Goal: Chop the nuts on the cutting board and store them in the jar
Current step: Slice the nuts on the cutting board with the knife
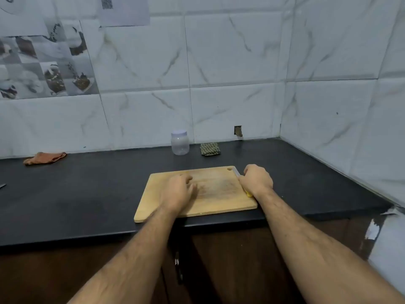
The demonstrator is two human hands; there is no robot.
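At the surface's [87,194] front edge lies the wooden cutting board [219,200]. The left hand [177,191] rests on it, fingers loosely curled, perhaps over nuts, which cannot be made out. The right hand [257,179] grips a yellow-handled knife [237,173] at the board's right edge; chopping seems barely begun. By the back wall, the clear lidded jar [180,142] looks empty.

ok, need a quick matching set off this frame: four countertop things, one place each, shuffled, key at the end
Things:
1. jar
2. orange cloth
3. checked cloth
4. cutting board

Places:
A. far left, by the wall
B. front edge of the counter, under both hands
C. by the wall, just right of the jar
D. by the wall, behind the board

Pairs: 1-D, 2-A, 3-C, 4-B
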